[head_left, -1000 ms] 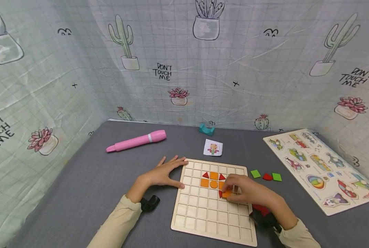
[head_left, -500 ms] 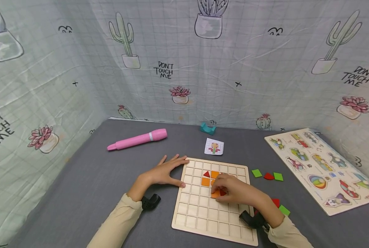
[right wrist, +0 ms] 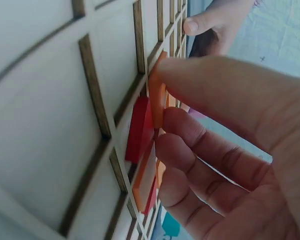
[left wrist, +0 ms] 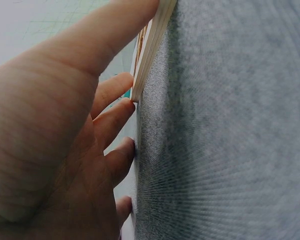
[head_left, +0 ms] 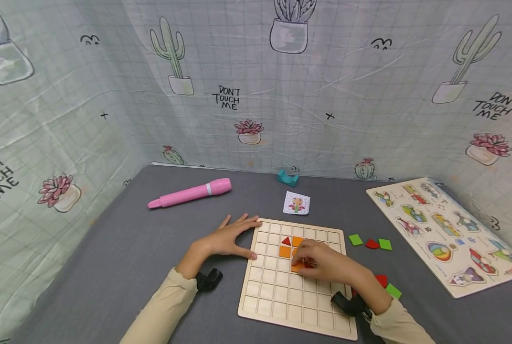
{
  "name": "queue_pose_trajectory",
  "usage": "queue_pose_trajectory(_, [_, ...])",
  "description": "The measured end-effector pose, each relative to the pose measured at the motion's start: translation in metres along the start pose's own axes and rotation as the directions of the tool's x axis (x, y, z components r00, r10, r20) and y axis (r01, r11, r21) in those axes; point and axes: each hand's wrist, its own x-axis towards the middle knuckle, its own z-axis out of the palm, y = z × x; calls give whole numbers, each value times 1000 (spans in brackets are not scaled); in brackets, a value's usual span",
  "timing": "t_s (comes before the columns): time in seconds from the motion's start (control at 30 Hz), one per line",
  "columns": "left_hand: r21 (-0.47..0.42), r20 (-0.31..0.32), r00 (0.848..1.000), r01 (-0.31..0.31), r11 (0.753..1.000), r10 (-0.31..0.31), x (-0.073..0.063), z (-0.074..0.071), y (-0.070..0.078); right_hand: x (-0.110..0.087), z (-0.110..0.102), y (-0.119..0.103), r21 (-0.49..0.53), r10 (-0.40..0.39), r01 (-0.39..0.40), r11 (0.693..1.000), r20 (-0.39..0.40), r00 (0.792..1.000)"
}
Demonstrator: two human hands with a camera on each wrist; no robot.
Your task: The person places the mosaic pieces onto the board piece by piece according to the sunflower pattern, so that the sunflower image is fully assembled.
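A pale wooden grid board (head_left: 277,301) lies on the grey table. My left hand (head_left: 228,240) rests at its left edge with fingers spread; in the left wrist view the thumb (left wrist: 105,40) touches the board's side. My right hand (head_left: 325,262) pinches an orange square tile (right wrist: 157,95) between thumb and fingers, low over a cell below the middle of the pattern. Beside it sits a red triangle tile (right wrist: 139,130), partly covered by the fingers. A red triangle (head_left: 286,241) and orange squares (head_left: 284,252) lie in the cells above; the hand hides others.
Right of the board lie green squares (head_left: 355,240), a red piece (head_left: 372,244) and more tiles beside the forearm. A picture puzzle board (head_left: 449,239) stands further right. Behind are a pattern card (head_left: 296,203), a teal holder (head_left: 288,178) and a pink pen-shaped object (head_left: 189,194).
My right hand has moved left across the board with the orange tile, bringing it left of the lower red triangle. More tiles show beside the right forearm. My left hand stays put.
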Motion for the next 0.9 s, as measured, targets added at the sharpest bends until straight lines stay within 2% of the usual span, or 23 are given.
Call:
queue_pose_trajectory(0.07, [-3,2,1000,-1,1000,1,0,-1,1,1,1,0,-6,-16,16,1000,-9,1000])
queue_pose_trajectory(0.4, [0,-1,1000,0,1000,0,-1,-1,1,-1,-1,0,27,7,-6,1000,-23,1000])
queue_pose_trajectory(0.67, [1,2,1000,3,1000,-3,0,0,-1,-22,-13,9,89,2,5,996,-83,997])
queue_pose_trajectory(0.9, [12,7,1000,9,1000,-9,0,-1,0,-50,-19,22,145,15,0,989,-104,994])
